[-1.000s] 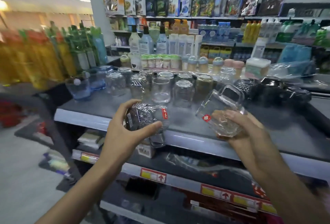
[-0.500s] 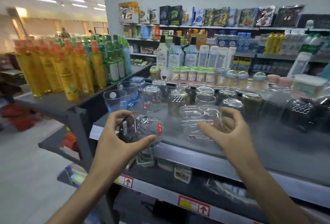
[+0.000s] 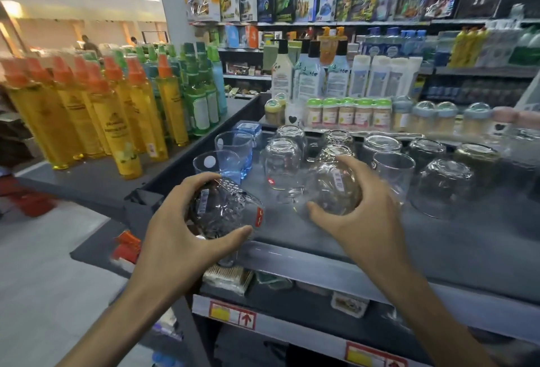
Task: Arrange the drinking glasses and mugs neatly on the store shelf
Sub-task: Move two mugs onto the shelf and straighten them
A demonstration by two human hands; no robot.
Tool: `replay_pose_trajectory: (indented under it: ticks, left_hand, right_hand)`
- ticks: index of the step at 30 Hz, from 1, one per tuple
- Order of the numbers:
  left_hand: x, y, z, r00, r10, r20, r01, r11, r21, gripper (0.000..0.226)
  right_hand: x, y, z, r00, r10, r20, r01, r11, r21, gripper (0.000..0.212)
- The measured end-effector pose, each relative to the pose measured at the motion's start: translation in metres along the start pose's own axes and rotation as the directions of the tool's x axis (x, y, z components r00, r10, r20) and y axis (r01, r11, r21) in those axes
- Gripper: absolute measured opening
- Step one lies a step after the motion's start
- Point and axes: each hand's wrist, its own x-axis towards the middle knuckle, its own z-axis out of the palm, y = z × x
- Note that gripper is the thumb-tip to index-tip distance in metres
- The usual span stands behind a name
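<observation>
Left hand (image 3: 187,238) fingers clamp a textured mug (image 3: 225,209) above the shelf (image 3: 336,261) edge; right hand (image 3: 362,214) fingers wrap a clear glass (image 3: 333,185).

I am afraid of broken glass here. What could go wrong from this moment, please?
1. The left hand grips the textured glass at the shelf's front edge; a slip could send it to the floor.
2. The right hand holds the clear glass close between an upturned glass and a tumbler; setting it down could knock either.
</observation>
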Motion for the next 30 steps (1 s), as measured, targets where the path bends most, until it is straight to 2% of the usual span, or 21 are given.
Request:
replay_pose_trajectory:
  ticks: [4, 8, 11, 15, 19, 25, 30]
  left_hand:
    - [0.007, -0.018, -0.014, 0.998, 0.037, 0.053, -0.034, 0.998, -0.049, 0.072]
    - [0.010, -0.029, -0.026, 0.991, 0.077, 0.109, -0.066, 0.993, -0.101, 0.072]
    - [0.011, -0.036, -0.035, 0.985, 0.100, 0.143, -0.079, 0.986, -0.146, 0.073]
    - [0.010, -0.040, -0.045, 0.978, 0.126, 0.164, -0.090, 0.974, -0.208, 0.071]
    - [0.010, -0.040, -0.050, 0.978, 0.133, 0.163, -0.091, 0.967, -0.239, 0.072]
    - [0.017, -0.039, -0.050, 0.978, 0.129, 0.162, -0.087, 0.966, -0.243, 0.072]
    - [0.018, -0.040, -0.046, 0.978, 0.126, 0.168, -0.082, 0.966, -0.244, 0.075]
  right_hand:
    - [-0.002, -0.004, 0.027, 0.993, 0.108, 0.044, -0.110, 0.993, 0.041, 0.088]
    - [-0.005, -0.012, 0.055, 0.985, 0.169, 0.024, -0.170, 0.984, 0.046, 0.084]
    - [0.001, -0.019, 0.069, 0.985, 0.169, 0.046, -0.170, 0.985, 0.037, 0.081]
    - [0.014, -0.030, 0.078, 0.981, 0.161, 0.111, -0.163, 0.987, 0.007, 0.086]
    - [0.026, -0.037, 0.079, 0.985, 0.129, 0.112, -0.130, 0.992, 0.000, 0.083]
    - [0.027, -0.033, 0.084, 0.976, 0.161, 0.146, -0.156, 0.987, -0.045, 0.086]
    - [0.026, -0.028, 0.087, 0.970, 0.187, 0.158, -0.187, 0.982, -0.013, 0.088]
